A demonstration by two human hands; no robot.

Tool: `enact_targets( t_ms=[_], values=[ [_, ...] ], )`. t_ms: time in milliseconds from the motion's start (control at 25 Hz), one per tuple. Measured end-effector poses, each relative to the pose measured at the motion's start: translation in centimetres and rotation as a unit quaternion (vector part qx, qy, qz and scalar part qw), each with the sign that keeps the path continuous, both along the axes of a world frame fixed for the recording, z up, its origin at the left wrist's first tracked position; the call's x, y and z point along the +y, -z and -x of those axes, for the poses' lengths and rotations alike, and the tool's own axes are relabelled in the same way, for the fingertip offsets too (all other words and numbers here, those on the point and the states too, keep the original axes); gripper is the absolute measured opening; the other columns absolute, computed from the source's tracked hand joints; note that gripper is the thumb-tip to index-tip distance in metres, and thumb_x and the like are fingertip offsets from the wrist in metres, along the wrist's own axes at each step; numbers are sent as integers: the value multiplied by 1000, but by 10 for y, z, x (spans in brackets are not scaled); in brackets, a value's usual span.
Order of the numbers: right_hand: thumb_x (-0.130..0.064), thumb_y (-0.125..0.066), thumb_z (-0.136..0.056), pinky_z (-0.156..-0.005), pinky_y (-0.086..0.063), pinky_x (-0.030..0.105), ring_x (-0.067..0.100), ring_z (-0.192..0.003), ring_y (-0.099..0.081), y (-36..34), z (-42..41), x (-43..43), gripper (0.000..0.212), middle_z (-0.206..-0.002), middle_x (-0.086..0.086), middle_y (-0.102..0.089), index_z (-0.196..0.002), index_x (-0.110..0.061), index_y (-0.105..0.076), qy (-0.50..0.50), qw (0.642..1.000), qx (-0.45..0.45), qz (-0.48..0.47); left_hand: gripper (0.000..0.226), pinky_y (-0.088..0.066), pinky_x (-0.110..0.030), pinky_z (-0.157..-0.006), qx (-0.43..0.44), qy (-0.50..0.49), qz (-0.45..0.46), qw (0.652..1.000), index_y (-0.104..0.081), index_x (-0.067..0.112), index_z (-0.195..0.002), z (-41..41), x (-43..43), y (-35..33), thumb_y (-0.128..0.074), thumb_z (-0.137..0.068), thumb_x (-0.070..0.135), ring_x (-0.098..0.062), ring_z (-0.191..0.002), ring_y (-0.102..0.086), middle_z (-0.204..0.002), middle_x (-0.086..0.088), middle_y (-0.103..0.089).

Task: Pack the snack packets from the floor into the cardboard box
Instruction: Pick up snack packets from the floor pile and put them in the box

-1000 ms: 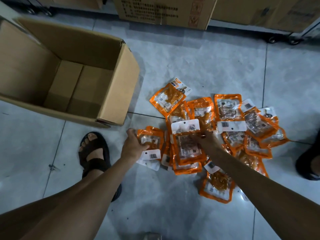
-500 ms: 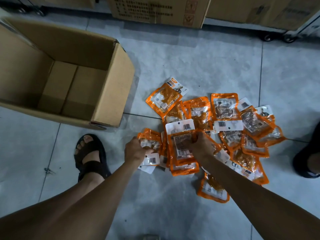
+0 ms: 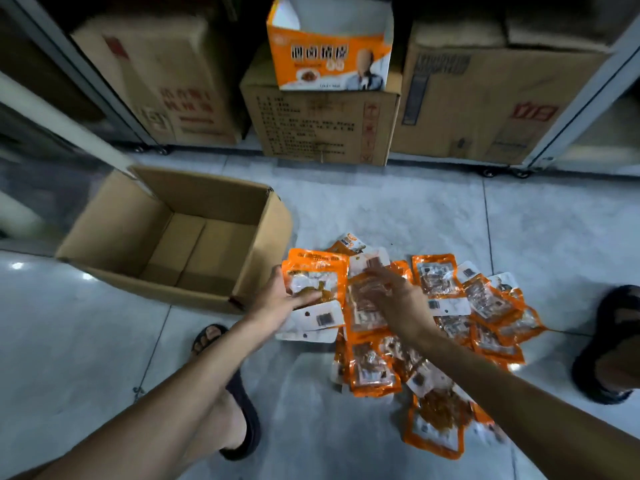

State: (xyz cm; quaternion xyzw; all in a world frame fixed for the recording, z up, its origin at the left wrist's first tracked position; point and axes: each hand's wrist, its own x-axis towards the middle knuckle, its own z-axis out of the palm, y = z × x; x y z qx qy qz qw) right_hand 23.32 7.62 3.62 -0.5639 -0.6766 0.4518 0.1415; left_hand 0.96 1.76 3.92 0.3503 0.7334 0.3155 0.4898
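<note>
An open cardboard box (image 3: 263, 247) stands on the tiled floor at left, with nothing inside that I can see. To its right lies a pile of orange snack packets (image 3: 481, 306). My left hand (image 3: 277, 303) grips a small stack of packets (image 3: 315, 282), lifted just beside the box's near right corner. My right hand (image 3: 398, 299) holds another packet (image 3: 363, 306) over the pile, its fingers blurred by motion.
Closed cartons (image 3: 322, 126) line the far wall, with an open orange display box (image 3: 329, 53) on top of one. My left foot in a black sandal (image 3: 242, 410) is below the box. Another sandalled foot (image 3: 609, 344) rests at the right edge.
Both hands have closed on packets and lifted them off the pile toward the box. The camera has tilted up, so the back cartons come into view.
</note>
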Motion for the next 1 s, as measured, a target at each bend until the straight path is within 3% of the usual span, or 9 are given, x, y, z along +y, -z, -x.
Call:
enact_targets(
  t_ms=[80, 160, 320, 400, 600, 680, 840, 920, 1000],
  values=[
    [-22, -59, -93, -54, -41, 3, -3, -71, -63, -36, 13, 7, 26, -104, -4, -75, -117, -32, -66, -22, 998, 6, -50, 80, -46, -52, -104, -5, -5, -44, 999, -52, 7, -127, -1, 10, -29, -84, -63, 44, -32, -115, -63, -122, -13, -68],
    [-34, -58, -93, -62, -44, 6, 6, -81, -65, -83, 25, 7, 21, -100, -7, -75, -110, -32, -68, -25, 995, 35, -86, 71, -47, -53, -103, -19, -8, -85, 996, -52, 10, -126, 5, 8, -71, -82, -70, 41, -29, -113, -66, -120, -9, -70],
    [-49, -59, -87, -82, -56, 38, 18, -88, -69, -143, 50, 16, 28, -93, 0, -75, -92, -24, -71, -60, 997, 53, -6, 56, -52, -39, -97, 9, 5, -135, 991, -50, 11, -123, 25, 10, -122, -80, -79, 26, -20, -110, -64, -114, -2, -67],
    [-43, -65, -86, -80, -58, 41, 19, -81, -72, -160, 64, 16, 26, -85, 3, -76, -82, -18, -72, -79, 992, 86, 42, 55, -50, -25, -87, 52, 31, -135, 989, -45, 18, -119, 37, 9, -141, -80, -78, 29, -11, -104, -61, -108, 9, -62],
    [-29, -66, -88, -70, -52, 34, 13, -70, -66, -193, 128, 24, 25, -74, -6, -70, -64, -23, -63, -126, 989, 74, -12, 93, -46, -29, -103, 79, 114, -88, 986, -29, 24, -138, 99, 6, -182, -88, -65, 34, -9, -120, -56, -125, 12, -57],
    [-30, -65, -88, -69, -53, 34, 11, -68, -64, -194, 160, 30, 22, -72, -8, -69, -67, -22, -65, -130, 988, 77, -26, 100, -48, -29, -103, 59, 110, -103, 987, -30, 27, -141, 128, 7, -189, -87, -60, 35, -8, -122, -57, -129, 10, -58],
    [-25, -60, -91, -79, -59, 44, 17, -84, -72, -156, 219, 41, 13, -93, -2, -74, -91, -24, -73, -92, 990, 105, -11, 66, -54, -36, -99, 29, 26, -117, 992, -45, 20, -133, 203, 6, -171, -80, -77, 15, -14, -118, -64, -125, -1, -68],
    [-20, -60, -89, -86, -57, 43, 20, -97, -69, -120, 244, 50, 21, -108, 1, -71, -104, -26, -73, -84, 994, 68, -1, 56, -49, -48, -103, 71, -43, -116, 990, -49, 13, -131, 244, 0, -146, -76, -82, 10, -23, -118, -64, -125, -9, -68],
    [-17, -63, -85, -90, -56, 41, 23, -104, -66, -82, 271, 62, 26, -116, 4, -68, -109, -26, -71, -100, 995, 21, 3, 43, -53, -49, -98, 103, -79, -108, 986, -57, 11, -124, 279, -3, -116, -74, -85, 11, -25, -110, -68, -117, -8, -72]
  ],
)
